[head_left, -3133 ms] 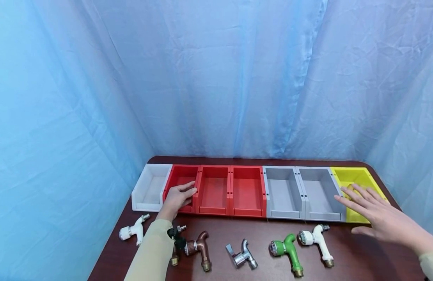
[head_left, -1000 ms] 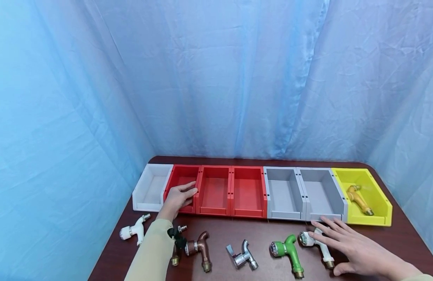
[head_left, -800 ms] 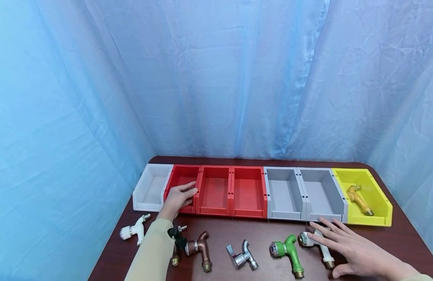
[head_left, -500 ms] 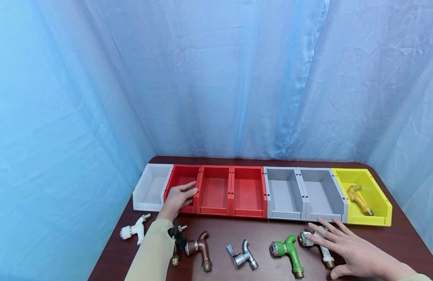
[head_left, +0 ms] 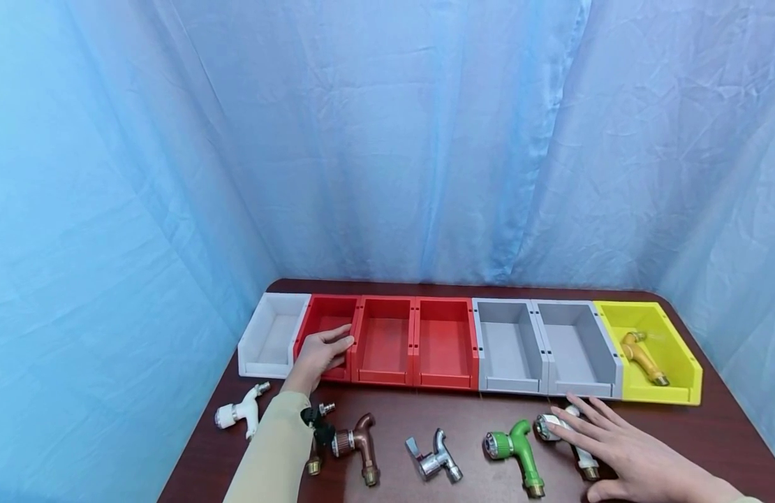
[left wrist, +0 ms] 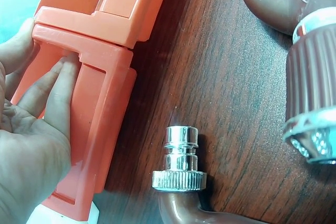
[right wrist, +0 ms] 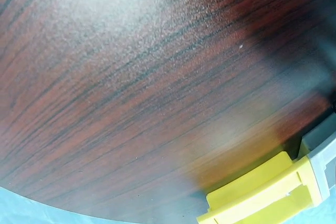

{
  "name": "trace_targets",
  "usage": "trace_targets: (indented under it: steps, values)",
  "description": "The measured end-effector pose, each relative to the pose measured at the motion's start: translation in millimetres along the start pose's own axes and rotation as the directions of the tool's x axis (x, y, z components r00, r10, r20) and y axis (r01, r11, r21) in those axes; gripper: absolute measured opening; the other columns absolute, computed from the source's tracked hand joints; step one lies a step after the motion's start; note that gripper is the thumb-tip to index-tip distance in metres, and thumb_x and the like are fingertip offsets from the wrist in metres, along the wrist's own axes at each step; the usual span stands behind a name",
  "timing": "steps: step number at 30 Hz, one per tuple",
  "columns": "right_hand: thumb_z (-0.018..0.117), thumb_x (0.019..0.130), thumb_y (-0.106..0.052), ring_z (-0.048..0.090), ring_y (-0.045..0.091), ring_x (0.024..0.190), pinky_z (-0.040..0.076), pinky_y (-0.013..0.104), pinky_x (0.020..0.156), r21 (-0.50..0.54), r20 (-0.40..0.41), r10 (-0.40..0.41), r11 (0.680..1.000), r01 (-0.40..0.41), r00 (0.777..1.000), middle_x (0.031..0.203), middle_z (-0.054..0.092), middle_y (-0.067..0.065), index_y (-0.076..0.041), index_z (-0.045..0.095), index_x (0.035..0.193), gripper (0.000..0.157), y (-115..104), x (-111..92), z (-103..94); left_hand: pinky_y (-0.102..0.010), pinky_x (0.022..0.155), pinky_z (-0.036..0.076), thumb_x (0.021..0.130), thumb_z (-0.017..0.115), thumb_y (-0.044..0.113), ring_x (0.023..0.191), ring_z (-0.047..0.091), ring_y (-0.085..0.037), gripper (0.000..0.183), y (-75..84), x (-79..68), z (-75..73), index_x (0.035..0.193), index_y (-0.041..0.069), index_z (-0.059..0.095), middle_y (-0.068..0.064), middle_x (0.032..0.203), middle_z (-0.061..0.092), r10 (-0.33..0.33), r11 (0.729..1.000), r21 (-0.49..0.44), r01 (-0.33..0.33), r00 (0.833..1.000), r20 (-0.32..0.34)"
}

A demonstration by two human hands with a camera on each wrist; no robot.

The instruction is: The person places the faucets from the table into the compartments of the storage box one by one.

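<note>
My left hand rests at the leftmost red bin, its fingers loosely extended at the right side wall. In the left wrist view, two fingers reach inside that bin, and another digit lies at the rim. My right hand is spread, palm down, over a white faucet with a brass threaded end, partly covering it. Just left of it lies a green faucet. The right wrist view shows no hand, only tabletop and the yellow bin.
Bins line the back: white, red, grey and yellow, the last holding a yellow faucet. In front lie a chrome faucet, a brown one, a black-handled one partly behind the sleeve, and another white one.
My right hand has drawn back from over the yellow bin to the right-hand white faucet, uncovering the yellow faucet. Lately it has shifted only slightly toward me. The left hand has stayed put.
</note>
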State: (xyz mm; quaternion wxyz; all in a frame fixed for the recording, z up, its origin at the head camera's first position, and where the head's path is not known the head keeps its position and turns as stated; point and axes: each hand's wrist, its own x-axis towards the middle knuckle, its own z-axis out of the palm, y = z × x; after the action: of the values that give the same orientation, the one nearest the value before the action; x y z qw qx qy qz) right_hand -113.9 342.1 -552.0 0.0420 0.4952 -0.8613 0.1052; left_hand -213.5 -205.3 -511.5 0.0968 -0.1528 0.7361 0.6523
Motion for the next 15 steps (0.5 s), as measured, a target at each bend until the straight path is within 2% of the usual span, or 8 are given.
trace_targets:
  steps: [6,11,15]
  values:
    - [0.069,0.074,-0.052,0.022,0.039,0.134,-0.009,0.028,0.111,0.024,0.013,0.014,1.0,-0.014,1.0,0.147,0.029,0.019,-0.004,0.032,0.144,0.092,-1.5,-0.3,2.3,-0.046,0.089,0.048,0.079,0.075,0.029,0.119,0.044,-0.031,0.056,1.3,-0.6,0.0,0.131,0.028,0.055,-0.004,0.132,0.047,-0.002,1.0,-0.003,0.002,1.0,0.005]
    - [0.069,0.074,-0.053,0.022,0.037,0.135,-0.012,0.029,0.11,0.025,0.02,0.052,0.998,-0.053,0.998,0.148,0.029,0.016,-0.006,0.031,0.145,0.093,-3.2,1.0,5.5,-0.046,0.088,0.048,0.08,0.074,0.029,0.119,0.045,-0.032,0.055,1.9,-0.1,-0.4,0.131,0.027,0.056,-0.005,0.132,0.048,-0.003,1.0,0.0,0.003,1.0,0.003]
    - [0.065,0.077,-0.056,0.024,0.036,0.135,-0.01,0.029,0.11,0.018,0.033,0.083,0.996,-0.083,0.996,0.148,0.03,0.012,-0.01,0.031,0.146,0.089,-4.0,2.1,6.8,-0.045,0.088,0.048,0.079,0.074,0.029,0.118,0.046,-0.032,0.055,1.0,1.0,-0.3,0.131,0.026,0.056,-0.005,0.132,0.048,-0.005,1.0,0.004,0.005,1.0,0.002]
